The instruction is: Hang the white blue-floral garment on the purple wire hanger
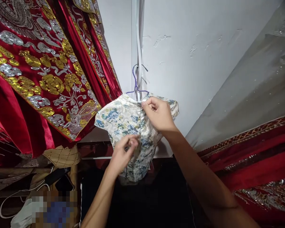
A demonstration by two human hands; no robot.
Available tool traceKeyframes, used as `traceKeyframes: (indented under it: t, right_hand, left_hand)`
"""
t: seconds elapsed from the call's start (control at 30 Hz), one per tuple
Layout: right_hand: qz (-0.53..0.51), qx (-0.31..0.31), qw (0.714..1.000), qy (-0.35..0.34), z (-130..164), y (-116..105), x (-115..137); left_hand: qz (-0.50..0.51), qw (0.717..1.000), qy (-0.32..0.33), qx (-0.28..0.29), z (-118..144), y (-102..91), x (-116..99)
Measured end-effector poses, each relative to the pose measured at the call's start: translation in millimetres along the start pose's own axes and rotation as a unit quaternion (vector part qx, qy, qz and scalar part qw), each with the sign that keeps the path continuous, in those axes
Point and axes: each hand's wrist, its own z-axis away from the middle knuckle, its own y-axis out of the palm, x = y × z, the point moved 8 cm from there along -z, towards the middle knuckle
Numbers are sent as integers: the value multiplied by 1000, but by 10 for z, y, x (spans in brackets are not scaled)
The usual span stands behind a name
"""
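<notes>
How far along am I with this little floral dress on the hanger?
Done: the floral dress already hangs on the purple hanger. In hand: your right hand pinches the collar, your left hand pinches the front lower down. Left: whatever fastening runs between them; its state is hidden by the fingers.

Two hands, the left hand (123, 152) and right hand (158, 114), pinch one floral dress (123, 118). One purple hanger (136, 84) sits just above the right fingers. One red embroidered robe (38, 72) hangs left of them.

The right hand (158, 114) hides part of the top (123, 118). The red robe (38, 69) is cut off at the edge. A blurred patch (53, 210) hides something.
</notes>
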Motion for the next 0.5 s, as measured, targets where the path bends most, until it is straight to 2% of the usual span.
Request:
traceKeyframes:
  t: [0.13, 0.23, 0.33, 0.4, 0.43, 0.5]
  right_hand:
    - [-70, 23, 997, 26, 84, 36, 118]
    - [-147, 35, 988, 44, 123, 51, 186]
    - [-155, 31, 986, 47, 157, 86, 106]
    - [-122, 40, 990, 63, 212, 175, -87]
    - [-98, 48, 991, 76, 258, 234, -214]
    - [-55, 61, 991, 104, 390, 343, -485]
  left_hand:
    - [-18, 980, 155, -120, -567, -356, -635]
    - [-69, 967, 213, -122, -863, -356, -914]
    - [-134, 952, 247, -120, -959, -313, -1039]
    - [-183, 935, 268, -140, -947, -378, -1071]
    - [-196, 927, 275, -166, -933, -476, -1063]
    - [-182, 908, 272, -261, -886, -835, -969]
